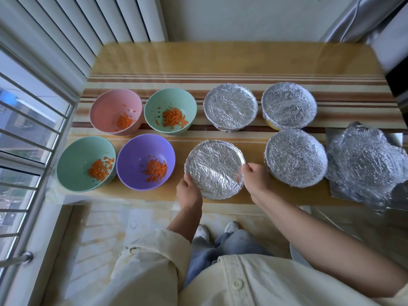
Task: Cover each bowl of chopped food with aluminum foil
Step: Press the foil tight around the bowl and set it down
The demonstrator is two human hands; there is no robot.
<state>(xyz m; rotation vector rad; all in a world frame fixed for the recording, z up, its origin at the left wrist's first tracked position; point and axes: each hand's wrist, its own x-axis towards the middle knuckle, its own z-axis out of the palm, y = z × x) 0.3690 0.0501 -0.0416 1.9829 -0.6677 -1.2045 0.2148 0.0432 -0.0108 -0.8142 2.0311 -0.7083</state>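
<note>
Front bowl (215, 168): stands on the desk (220, 60) near its front edge, centre, wrapped over the top in creased foil. Left hand (189, 192) grips its near-left rim, fingers curled round the edge. Right hand (256, 180) grips its right rim, fingers curled against the foil there.

Three more covered bowls: one just to the right (295, 156), two in the back row (230, 106) (288, 104).

Uncovered bowls, all to the left: purple bowl (134, 151) beside the front bowl, green bowl (72, 160) at far left, pink bowl (106, 107) and a second green bowl (159, 102) behind. Each holds chopped orange food (171, 117).

Loose foil sheets (364, 164) lie crumpled at the desk's right end.
</note>
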